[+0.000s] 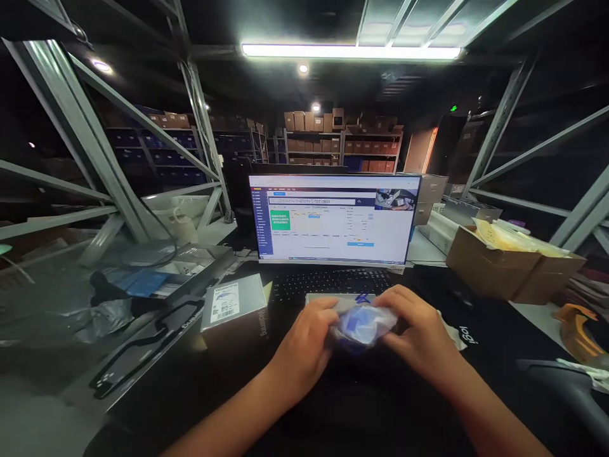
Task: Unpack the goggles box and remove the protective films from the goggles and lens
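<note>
Both of my hands hold a small blue item in a clear plastic bag (362, 325) just in front of the black keyboard (333, 284). My left hand (304, 346) grips its left side with curled fingers. My right hand (416, 333) closes on its right side. A flat grey box (339, 299) lies just behind the bag, partly hidden by my fingers. The lit monitor (334, 218) stands beyond the keyboard.
A grey carton with a white label (234, 311) sits left of my hands. Plastic bags and a black sleeve (143, 346) lie further left. An open cardboard box (514, 257) stands at right, with an orange tool (578, 330) and a dark handheld device (566, 381) near it. Metal racking flanks the black desk (499, 330).
</note>
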A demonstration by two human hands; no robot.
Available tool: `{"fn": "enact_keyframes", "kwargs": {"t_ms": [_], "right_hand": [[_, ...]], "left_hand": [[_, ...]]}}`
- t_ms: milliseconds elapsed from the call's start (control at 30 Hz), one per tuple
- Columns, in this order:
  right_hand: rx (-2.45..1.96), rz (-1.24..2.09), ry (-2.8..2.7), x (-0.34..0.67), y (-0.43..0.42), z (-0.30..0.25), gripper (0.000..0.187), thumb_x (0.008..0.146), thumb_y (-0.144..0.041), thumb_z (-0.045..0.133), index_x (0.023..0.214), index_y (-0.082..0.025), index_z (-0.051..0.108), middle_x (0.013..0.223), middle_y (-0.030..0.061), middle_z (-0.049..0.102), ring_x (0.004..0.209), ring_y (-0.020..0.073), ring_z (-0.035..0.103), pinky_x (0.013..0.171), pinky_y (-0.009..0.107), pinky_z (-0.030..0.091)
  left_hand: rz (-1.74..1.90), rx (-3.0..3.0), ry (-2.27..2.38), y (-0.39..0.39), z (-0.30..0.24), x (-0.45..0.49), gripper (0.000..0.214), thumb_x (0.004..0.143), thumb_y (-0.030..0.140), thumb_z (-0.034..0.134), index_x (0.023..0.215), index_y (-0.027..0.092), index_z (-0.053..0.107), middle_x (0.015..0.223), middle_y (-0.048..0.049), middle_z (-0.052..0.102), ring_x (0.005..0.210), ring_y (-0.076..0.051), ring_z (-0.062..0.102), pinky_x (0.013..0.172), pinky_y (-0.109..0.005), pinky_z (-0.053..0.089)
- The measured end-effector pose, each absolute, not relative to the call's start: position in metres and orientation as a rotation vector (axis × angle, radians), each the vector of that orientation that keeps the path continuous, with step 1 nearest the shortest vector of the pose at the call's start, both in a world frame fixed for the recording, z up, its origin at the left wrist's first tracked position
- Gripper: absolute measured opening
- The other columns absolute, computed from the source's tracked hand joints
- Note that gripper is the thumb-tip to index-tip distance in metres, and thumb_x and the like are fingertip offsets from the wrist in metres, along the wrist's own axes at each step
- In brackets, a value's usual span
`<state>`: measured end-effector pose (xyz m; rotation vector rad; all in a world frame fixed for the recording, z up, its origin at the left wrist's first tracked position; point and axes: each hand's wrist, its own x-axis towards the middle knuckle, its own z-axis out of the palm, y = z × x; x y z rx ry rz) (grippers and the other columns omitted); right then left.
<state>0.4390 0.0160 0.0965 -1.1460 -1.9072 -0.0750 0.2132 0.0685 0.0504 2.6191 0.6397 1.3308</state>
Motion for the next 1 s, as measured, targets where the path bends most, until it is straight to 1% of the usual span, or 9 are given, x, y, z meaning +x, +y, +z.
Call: {"fn": "enact_keyframes", "kwargs": {"t_ms": [167, 267, 333, 500, 633, 767, 900, 933, 1000], "right_hand": [[-1.188, -0.239, -1.985, 0.445, 0.025, 0.090, 0.032, 0.073, 0.000, 0.053, 0.085, -0.024, 0.071, 0.091, 0.0048, 0.063, 0.081, 0.0195, 0.062, 0.064, 0.027, 0.047], [-1.151, -0.081, -1.840, 0.454, 0.031, 0.094, 0.027, 0.074, -0.002, 0.051, 0.076, -0.022, 0.070, 0.086, 0.0043, 0.063, 0.078, 0.0187, 0.062, 0.065, 0.028, 0.047], [-1.136, 0.041, -1.670, 0.461, 0.035, 0.097, 0.023, 0.074, -0.006, 0.052, 0.071, -0.020, 0.069, 0.081, 0.0031, 0.063, 0.073, 0.0177, 0.060, 0.063, 0.027, 0.046], [-1.072, 0.580, -1.360, 0.480, 0.051, 0.097, 0.001, 0.067, -0.019, 0.071, 0.068, -0.018, 0.071, 0.080, 0.0032, 0.070, 0.073, 0.0190, 0.063, 0.065, 0.028, 0.049], [-1.076, 0.678, -1.154, 0.512, 0.062, 0.098, 0.023, 0.059, -0.033, 0.086, 0.069, -0.018, 0.071, 0.065, 0.0012, 0.069, 0.061, 0.0181, 0.063, 0.058, 0.028, 0.053], [-1.059, 0.601, -0.910, 0.544, 0.064, 0.106, 0.038, 0.056, -0.046, 0.090, 0.074, -0.021, 0.068, 0.061, -0.0028, 0.067, 0.052, 0.0138, 0.062, 0.052, 0.025, 0.055], [-1.004, 0.683, -0.849, 0.535, 0.064, 0.107, 0.048, 0.051, -0.052, 0.092, 0.075, -0.019, 0.066, 0.065, -0.0011, 0.069, 0.055, 0.0151, 0.066, 0.056, 0.027, 0.060], [-0.995, 0.735, -0.864, 0.527, 0.064, 0.105, 0.048, 0.051, -0.051, 0.092, 0.075, -0.019, 0.067, 0.066, 0.0002, 0.069, 0.055, 0.0156, 0.067, 0.056, 0.027, 0.060], [-0.982, 0.857, -0.908, 0.507, 0.064, 0.099, 0.047, 0.053, -0.049, 0.093, 0.078, -0.017, 0.069, 0.070, 0.0032, 0.071, 0.057, 0.0169, 0.068, 0.056, 0.028, 0.061]], "left_hand": [[1.285, 2.561, 0.576, 0.066, 0.046, 0.216, 0.052, 0.081, 0.000, 0.056, 0.125, 0.025, 0.042, 0.135, -0.0136, 0.053, 0.127, -0.025, 0.054, 0.104, -0.048, 0.049], [1.254, 2.310, 0.775, 0.067, 0.050, 0.217, 0.086, 0.073, 0.019, 0.078, 0.143, 0.025, 0.028, 0.143, -0.0177, 0.047, 0.131, -0.031, 0.051, 0.107, -0.052, 0.045], [1.176, 2.162, 0.878, 0.070, 0.054, 0.217, 0.094, 0.071, 0.030, 0.082, 0.146, 0.024, 0.027, 0.142, -0.0178, 0.049, 0.128, -0.033, 0.054, 0.105, -0.052, 0.047], [1.103, 1.932, 0.797, 0.079, 0.062, 0.215, 0.043, 0.082, 0.035, 0.068, 0.121, 0.021, 0.057, 0.105, -0.0057, 0.069, 0.090, -0.022, 0.066, 0.075, -0.033, 0.054], [1.229, 2.084, 1.005, 0.075, 0.079, 0.205, 0.012, 0.087, 0.030, 0.061, 0.094, 0.020, 0.067, 0.089, -0.0026, 0.067, 0.083, -0.019, 0.062, 0.073, -0.028, 0.049], [0.842, 2.438, 1.161, 0.063, 0.100, 0.182, 0.016, 0.089, 0.020, 0.056, 0.097, 0.024, 0.069, 0.095, -0.0042, 0.069, 0.088, -0.021, 0.064, 0.079, -0.032, 0.049], [0.554, 2.498, 1.350, 0.057, 0.101, 0.171, 0.077, 0.059, 0.011, 0.082, 0.130, 0.025, 0.058, 0.136, -0.0119, 0.060, 0.124, -0.036, 0.055, 0.105, -0.049, 0.043], [0.582, 2.482, 1.323, 0.057, 0.099, 0.172, 0.089, 0.056, 0.013, 0.085, 0.137, 0.025, 0.052, 0.144, -0.0135, 0.054, 0.133, -0.037, 0.049, 0.111, -0.052, 0.037], [0.722, 2.385, 1.207, 0.058, 0.093, 0.179, 0.091, 0.066, 0.026, 0.083, 0.146, 0.026, 0.041, 0.152, -0.0136, 0.045, 0.138, -0.035, 0.044, 0.115, -0.052, 0.034]]}}
